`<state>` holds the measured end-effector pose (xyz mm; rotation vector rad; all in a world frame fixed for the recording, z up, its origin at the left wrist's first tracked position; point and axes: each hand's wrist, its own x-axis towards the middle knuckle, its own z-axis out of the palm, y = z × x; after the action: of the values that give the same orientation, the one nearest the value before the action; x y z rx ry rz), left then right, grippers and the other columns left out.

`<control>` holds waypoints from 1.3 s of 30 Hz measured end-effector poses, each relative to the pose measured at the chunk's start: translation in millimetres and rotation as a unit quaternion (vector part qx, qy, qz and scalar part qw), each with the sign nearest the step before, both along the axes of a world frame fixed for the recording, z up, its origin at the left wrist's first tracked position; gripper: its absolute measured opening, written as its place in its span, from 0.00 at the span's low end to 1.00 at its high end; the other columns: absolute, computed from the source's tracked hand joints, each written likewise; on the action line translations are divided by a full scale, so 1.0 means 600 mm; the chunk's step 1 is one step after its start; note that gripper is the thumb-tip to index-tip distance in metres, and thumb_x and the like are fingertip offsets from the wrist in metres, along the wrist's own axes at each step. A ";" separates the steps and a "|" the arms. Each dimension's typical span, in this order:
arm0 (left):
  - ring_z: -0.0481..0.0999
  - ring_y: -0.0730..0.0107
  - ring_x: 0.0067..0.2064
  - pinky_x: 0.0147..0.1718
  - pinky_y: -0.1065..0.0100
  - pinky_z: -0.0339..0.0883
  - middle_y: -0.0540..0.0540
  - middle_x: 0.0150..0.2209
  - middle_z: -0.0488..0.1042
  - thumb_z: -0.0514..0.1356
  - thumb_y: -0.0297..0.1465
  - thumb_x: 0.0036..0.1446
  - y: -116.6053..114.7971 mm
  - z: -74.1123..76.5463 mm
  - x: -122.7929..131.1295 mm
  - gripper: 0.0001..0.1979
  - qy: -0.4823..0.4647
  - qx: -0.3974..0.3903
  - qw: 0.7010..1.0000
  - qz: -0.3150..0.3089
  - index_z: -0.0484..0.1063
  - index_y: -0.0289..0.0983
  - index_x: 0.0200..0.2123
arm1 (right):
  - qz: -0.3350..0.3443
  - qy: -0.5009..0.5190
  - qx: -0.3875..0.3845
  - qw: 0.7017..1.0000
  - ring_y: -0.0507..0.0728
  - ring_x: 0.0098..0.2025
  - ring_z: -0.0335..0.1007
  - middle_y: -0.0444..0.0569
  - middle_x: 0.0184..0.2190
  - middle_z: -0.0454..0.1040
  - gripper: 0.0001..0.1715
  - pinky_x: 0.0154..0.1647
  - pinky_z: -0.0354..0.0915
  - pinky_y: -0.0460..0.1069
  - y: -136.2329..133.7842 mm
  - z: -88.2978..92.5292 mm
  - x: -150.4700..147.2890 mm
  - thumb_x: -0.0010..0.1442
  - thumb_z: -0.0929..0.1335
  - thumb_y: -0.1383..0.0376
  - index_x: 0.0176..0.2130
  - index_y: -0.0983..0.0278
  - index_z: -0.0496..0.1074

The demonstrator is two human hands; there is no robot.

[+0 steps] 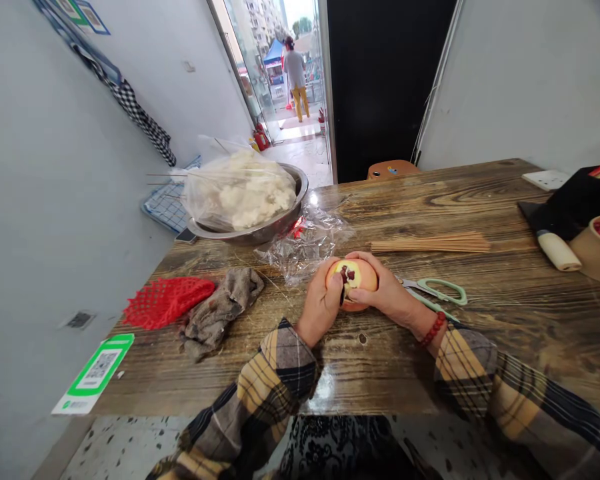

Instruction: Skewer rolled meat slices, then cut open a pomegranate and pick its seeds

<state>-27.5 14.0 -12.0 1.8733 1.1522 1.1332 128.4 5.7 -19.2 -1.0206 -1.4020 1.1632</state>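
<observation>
A pomegranate (pixel 368 272) with pinkish-orange skin is held between both hands, just above the wooden table. Its top is cut open, showing yellow pith and dark red seeds. My left hand (pixel 322 300) wraps its left side, the thumb pressing at the opening's edge. A narrow dark sliver shows beside that thumb; what it is I cannot make out. Round the right side curl the fingers of my right hand (pixel 387 290), its thumb lying across the front. Green-handled scissors (pixel 443 291) lie by my right wrist, partly hidden by it.
Crumpled clear plastic (pixel 307 243) and a metal basin (pixel 260 233) holding bagged whitish lumps lie beyond. Thin sticks (pixel 430 243) rest behind the scissors. Leftward are a grey rag (pixel 225 310), red netting (pixel 167 303) and a QR card (pixel 100 370). A tub (pixel 597 257) stands right.
</observation>
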 end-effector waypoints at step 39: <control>0.60 0.77 0.16 0.08 0.76 0.51 0.50 0.25 0.65 0.50 0.40 0.60 -0.009 0.023 0.011 0.18 -0.156 -0.248 0.956 -0.015 0.69 0.37 0.45 | 0.011 0.001 -0.066 0.998 0.53 0.36 0.67 0.43 0.38 0.70 0.27 0.40 0.66 0.49 0.010 0.018 0.003 0.47 0.73 0.59 0.46 0.59 0.66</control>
<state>-20.6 8.6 1.9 1.2743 1.0962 0.9666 130.3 11.9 -8.4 -1.0979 -1.3524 1.2854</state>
